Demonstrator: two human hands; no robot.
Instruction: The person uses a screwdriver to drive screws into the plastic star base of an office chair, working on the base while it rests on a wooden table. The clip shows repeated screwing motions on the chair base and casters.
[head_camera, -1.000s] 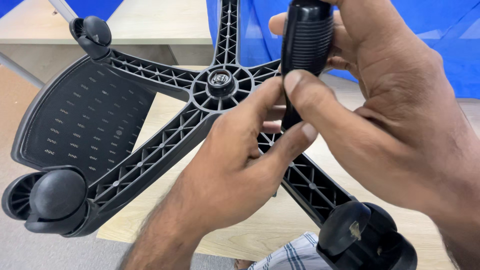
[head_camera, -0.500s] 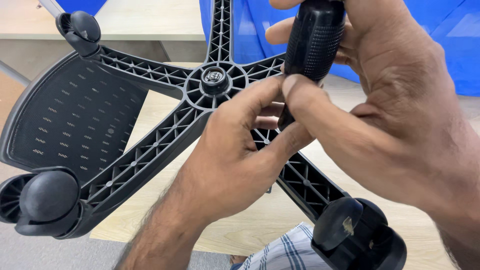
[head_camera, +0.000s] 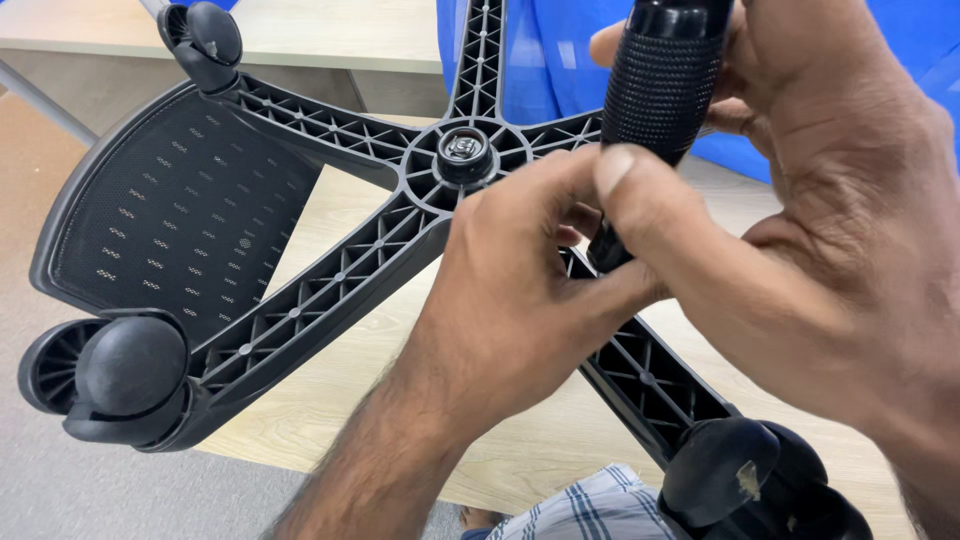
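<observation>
While both hands clasp the black cylinder (head_camera: 660, 90), the star base (head_camera: 330, 290) lies beneath.

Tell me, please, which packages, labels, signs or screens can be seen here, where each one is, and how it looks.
No package, sign or screen is in view.
Possible small mark: on the black mesh panel at left, round and dark; too small to tell if it is a label.
Pale scuff: on the caster at lower right; wear, not a sticker.
</observation>
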